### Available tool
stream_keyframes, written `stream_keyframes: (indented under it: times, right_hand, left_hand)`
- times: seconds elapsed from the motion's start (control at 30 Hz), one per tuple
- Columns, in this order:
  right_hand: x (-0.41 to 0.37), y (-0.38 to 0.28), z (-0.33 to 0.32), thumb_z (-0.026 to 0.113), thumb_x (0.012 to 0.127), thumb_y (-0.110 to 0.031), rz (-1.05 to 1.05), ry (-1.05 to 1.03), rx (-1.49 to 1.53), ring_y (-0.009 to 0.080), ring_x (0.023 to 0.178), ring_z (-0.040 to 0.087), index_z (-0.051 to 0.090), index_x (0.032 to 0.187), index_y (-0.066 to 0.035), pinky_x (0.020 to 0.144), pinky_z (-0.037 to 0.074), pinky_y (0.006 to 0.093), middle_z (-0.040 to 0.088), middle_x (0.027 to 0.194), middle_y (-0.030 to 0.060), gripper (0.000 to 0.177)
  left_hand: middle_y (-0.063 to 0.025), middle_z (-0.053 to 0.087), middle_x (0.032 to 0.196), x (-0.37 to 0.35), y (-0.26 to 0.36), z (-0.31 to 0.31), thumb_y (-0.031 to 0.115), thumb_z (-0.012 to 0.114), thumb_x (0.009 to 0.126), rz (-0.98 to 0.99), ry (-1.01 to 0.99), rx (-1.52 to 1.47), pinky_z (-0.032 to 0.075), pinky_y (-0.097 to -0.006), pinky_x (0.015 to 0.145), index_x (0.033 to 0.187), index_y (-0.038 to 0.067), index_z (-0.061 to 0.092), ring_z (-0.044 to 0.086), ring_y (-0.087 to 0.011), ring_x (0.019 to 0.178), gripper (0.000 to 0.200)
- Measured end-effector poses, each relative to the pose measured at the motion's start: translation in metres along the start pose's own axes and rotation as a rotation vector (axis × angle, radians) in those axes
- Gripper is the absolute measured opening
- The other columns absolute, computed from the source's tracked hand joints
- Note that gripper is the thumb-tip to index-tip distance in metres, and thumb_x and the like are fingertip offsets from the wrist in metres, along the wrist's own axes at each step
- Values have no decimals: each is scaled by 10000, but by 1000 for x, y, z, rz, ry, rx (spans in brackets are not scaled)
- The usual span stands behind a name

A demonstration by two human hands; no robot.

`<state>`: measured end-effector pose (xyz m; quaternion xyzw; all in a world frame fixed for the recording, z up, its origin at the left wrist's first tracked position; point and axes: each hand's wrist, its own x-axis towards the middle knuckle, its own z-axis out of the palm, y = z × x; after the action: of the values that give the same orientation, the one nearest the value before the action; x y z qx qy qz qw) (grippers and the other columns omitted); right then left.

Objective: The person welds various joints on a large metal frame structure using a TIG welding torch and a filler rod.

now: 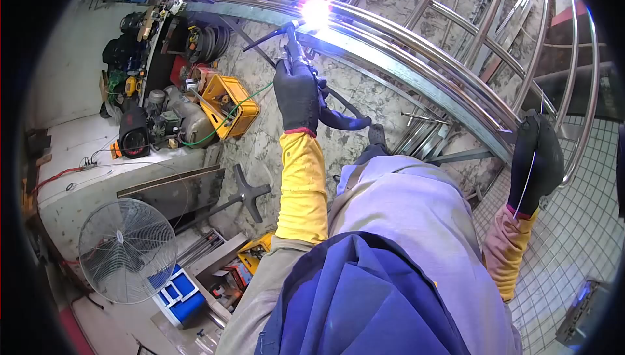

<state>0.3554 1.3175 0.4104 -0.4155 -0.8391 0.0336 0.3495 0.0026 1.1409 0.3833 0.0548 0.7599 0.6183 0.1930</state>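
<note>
A black glove with a yellow sleeve covers my left hand, whose fingers are wrapped round a welding torch. At the torch's tip a bright arc glares against long curved metal tubes, hiding the spot it touches. These tubes lie along a flat grey metal bar. My right hand, also in a black glove, is closed on a thin metal rod beside the right end of the tubes.
On the left are a standing fan, a blue and white cooler, a yellow crate and a compressor. A dark metal cross-shaped stand is near my left forearm. More railing tubes arch across the top.
</note>
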Motion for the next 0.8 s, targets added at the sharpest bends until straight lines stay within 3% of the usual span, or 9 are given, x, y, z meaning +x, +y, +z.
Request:
stream_keyframes:
  times: [0.07,0.17,0.23,0.27,0.5,0.67,0.8]
  right_hand:
    - [0,-1,0,718,998,-139,41,-1,68,229,806,764,802,1055,-51,738,602,333,793,952,97,134]
    - [0,2,3,726,1015,-157,-29,68,32,191,800,764,817,1088,-38,744,597,311,802,928,105,168]
    - [1,2,-1,719,1013,-146,-68,3,-109,204,785,762,807,1082,-31,729,595,316,793,907,110,161]
    - [4,0,0,710,1013,-137,-117,72,-33,210,764,755,798,1082,-32,711,591,317,787,900,109,154]
    - [1,6,1,702,1019,-142,-90,21,-89,216,780,760,801,1098,-43,721,593,325,790,915,106,161]
    - [1,-1,1,710,1014,-142,20,9,43,232,772,755,805,1060,-26,719,589,332,782,917,112,157]
    - [2,-1,-1,701,1035,-177,14,-3,41,221,805,770,819,1074,-45,744,598,323,800,929,106,181]
  left_hand:
    - [-38,586,779,2,-4,-1,155,482,1096,25,-26,-31,450,-291,435,1075,35,542,565,-129,504,136]
    - [-49,586,786,1,-5,-1,174,493,1094,26,-23,-14,464,-298,440,1073,30,538,592,-145,520,153]
    - [-70,589,824,0,0,0,212,516,1084,-37,16,61,496,-306,454,1095,44,513,618,-160,573,168]
    - [-100,610,864,-2,3,0,241,542,1053,-37,23,82,525,-321,471,1095,30,501,646,-184,593,219]
    - [-115,622,885,0,0,-2,239,544,1027,-49,21,43,546,-329,481,1107,31,501,659,-195,604,226]
    - [-32,570,773,0,-3,1,166,512,1089,4,-11,-8,482,-290,447,1142,45,547,593,-136,528,137]
    - [-31,568,766,3,-8,-2,160,510,1088,16,-27,-26,481,-290,445,1138,45,549,589,-137,521,132]
